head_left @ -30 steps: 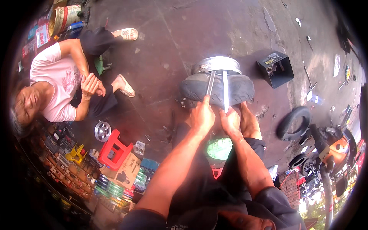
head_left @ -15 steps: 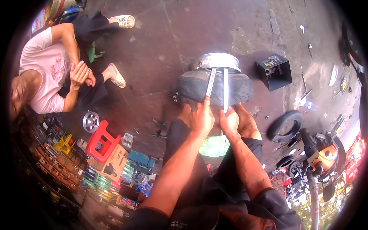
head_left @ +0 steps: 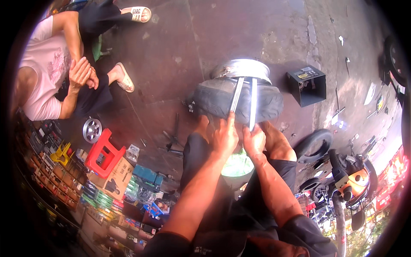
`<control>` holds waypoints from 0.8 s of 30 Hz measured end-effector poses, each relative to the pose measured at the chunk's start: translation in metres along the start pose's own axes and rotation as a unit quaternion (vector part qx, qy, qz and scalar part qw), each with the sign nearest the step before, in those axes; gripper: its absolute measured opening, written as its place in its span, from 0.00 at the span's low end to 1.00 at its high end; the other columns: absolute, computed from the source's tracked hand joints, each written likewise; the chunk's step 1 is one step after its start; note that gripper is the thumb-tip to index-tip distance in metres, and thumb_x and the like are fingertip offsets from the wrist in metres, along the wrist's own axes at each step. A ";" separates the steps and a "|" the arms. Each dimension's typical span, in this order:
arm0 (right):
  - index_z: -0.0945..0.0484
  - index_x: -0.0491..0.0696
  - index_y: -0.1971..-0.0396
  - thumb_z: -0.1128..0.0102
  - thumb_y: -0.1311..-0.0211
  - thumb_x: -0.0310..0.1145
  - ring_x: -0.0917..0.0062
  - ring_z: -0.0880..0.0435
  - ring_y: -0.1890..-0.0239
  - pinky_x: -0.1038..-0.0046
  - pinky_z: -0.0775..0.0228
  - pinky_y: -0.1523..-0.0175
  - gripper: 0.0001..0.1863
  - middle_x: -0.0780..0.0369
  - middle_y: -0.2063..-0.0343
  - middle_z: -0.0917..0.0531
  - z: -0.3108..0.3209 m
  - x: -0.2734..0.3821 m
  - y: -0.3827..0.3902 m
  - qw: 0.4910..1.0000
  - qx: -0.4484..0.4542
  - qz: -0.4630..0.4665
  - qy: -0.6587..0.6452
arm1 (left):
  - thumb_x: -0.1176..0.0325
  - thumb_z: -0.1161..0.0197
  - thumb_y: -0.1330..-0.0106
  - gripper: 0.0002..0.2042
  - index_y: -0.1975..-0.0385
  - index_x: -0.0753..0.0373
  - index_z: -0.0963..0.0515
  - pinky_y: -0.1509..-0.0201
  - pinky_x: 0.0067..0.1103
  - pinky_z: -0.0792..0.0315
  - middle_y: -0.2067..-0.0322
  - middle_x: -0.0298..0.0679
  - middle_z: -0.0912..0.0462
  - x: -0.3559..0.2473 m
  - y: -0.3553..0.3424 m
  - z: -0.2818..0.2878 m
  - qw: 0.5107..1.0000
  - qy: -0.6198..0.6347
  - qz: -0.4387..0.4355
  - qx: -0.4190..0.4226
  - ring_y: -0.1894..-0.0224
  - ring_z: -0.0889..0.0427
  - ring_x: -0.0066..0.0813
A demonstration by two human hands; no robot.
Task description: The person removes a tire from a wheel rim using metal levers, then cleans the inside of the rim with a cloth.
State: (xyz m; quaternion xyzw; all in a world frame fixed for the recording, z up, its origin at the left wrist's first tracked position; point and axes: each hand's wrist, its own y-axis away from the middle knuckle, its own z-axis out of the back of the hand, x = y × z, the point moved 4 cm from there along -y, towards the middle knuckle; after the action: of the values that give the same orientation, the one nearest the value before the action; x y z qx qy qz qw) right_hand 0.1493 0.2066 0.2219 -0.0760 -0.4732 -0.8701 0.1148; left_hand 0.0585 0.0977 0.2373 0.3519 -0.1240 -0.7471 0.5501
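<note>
A worn black tyre (head_left: 268, 102) stands between my feet, with a silver wheel rim (head_left: 249, 67) at its far side, partly out of the tyre. My left hand (head_left: 225, 140) is closed round the near end of a metal tyre lever (head_left: 237, 95), its forefinger stretched along the bar. Beside it, my right hand (head_left: 254, 141) grips a second tyre lever (head_left: 253, 103), which shines brightly. Both bars lie across the tread, their far ends at the rim's edge. How those tips sit against the tyre bead is hidden.
A dark open box (head_left: 306, 85) stands right of the tyre. A loose tyre (head_left: 314, 146) and an orange-and-black machine (head_left: 353, 182) are at the right. A red stool (head_left: 102, 154), a cardboard box (head_left: 118, 179) and a small silver wheel (head_left: 92, 130) lie left. A person (head_left: 53, 64) sits at upper left.
Both hands keep their hold on the levers, which have barely shifted against the rim. The view has turned slightly, so the stool and seated person appear farther left.
</note>
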 end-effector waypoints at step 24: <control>0.16 0.46 0.62 0.40 0.38 0.48 0.46 0.15 0.62 0.49 0.24 0.52 0.19 0.46 0.71 0.14 -0.001 0.002 0.002 0.999 -0.030 0.026 -0.021 | 0.75 0.45 0.39 0.18 0.49 0.63 0.18 0.49 0.44 0.20 0.60 0.55 0.13 -0.085 -0.116 0.160 0.923 -0.225 -0.067 0.303 0.55 0.13 0.55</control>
State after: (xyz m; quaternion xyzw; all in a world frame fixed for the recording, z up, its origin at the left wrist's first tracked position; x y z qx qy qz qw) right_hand 0.1483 0.2043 0.2238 -0.1105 -0.4469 -0.8789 0.1251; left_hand -0.1200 0.1843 0.3199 0.3317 -0.4413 -0.7688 0.3229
